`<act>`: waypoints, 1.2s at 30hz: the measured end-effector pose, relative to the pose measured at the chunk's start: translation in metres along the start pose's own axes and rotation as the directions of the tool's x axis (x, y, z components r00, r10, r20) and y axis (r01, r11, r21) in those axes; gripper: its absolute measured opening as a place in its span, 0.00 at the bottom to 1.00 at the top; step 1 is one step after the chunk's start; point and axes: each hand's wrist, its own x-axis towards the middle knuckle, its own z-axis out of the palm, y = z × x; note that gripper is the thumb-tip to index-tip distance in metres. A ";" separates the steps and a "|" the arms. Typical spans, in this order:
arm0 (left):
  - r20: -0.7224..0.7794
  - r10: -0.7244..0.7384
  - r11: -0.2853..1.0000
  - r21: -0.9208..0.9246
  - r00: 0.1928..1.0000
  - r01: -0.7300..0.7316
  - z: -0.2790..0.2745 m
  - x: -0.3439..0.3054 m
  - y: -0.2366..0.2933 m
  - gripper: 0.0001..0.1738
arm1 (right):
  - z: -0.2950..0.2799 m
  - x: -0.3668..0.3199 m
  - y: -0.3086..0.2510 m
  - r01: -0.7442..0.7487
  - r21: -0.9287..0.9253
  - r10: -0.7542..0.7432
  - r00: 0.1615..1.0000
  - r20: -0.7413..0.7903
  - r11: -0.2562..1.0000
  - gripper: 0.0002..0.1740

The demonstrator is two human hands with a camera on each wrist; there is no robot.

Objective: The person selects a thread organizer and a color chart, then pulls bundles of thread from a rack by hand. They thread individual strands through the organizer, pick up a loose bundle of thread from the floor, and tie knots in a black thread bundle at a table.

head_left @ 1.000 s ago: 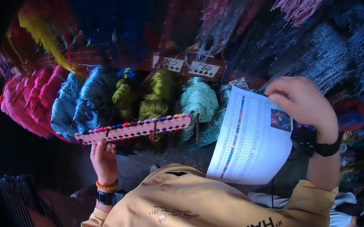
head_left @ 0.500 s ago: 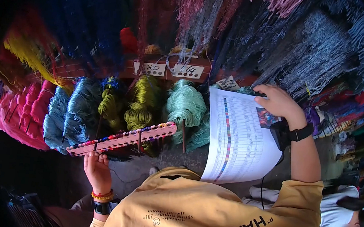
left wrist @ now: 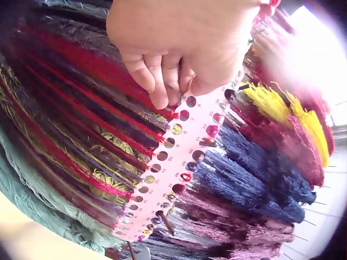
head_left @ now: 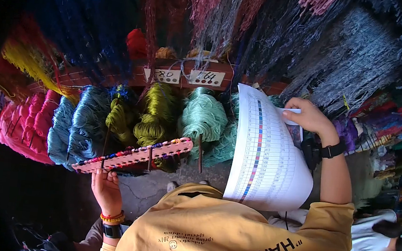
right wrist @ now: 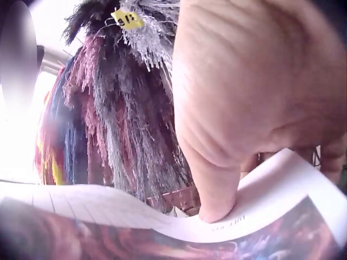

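My left hand (head_left: pixel 107 189) pinches one end of a long pink thread card (head_left: pixel 135 159), punched with holes along both edges. In the left wrist view, red, purple and olive threads (left wrist: pixel 122 190) hang from the card's holes. My right hand (head_left: pixel 310 117) grips the upper corner of a printed paper sheet (head_left: pixel 275 161) between thumb and fingers. Numbered rows and a strip of colour squares run down the sheet. It bends, and the right wrist view shows a colour picture (right wrist: pixel 282 233) near the held edge. Behind the card hang olive skeins (head_left: pixel 156 116) and a mint-green skein (head_left: pixel 204 118).
Blue skeins (head_left: pixel 90 119) and pink skeins (head_left: pixel 29 123) hang on pegs at the left. Handwritten number tags (head_left: pixel 206 78) sit on a reddish rail. Blue-grey yarn (head_left: pixel 348 57) hangs above. A person in a white top (head_left: pixel 369 238) is at the lower right.
The sheet has shifted left in the head view and now curls more, its picture mostly hidden there. The thread card and left hand sit slightly lower and farther left; both hands keep their hold.
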 end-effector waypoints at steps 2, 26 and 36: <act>-0.011 0.004 1.000 0.005 1.000 -0.003 0.002 -0.002 0.001 0.04 | -0.003 -0.001 0.007 -0.036 0.078 0.037 0.999 -0.004 0.996 0.17; 0.005 -0.006 1.000 0.010 1.000 0.006 0.002 -0.008 0.001 0.06 | -0.033 -0.013 -0.003 -0.056 0.283 0.109 0.979 -0.173 0.957 0.16; -0.021 0.001 1.000 0.004 1.000 -0.001 0.003 -0.008 0.000 0.06 | -0.031 -0.009 0.011 -0.093 0.245 0.145 0.969 -0.202 0.965 0.22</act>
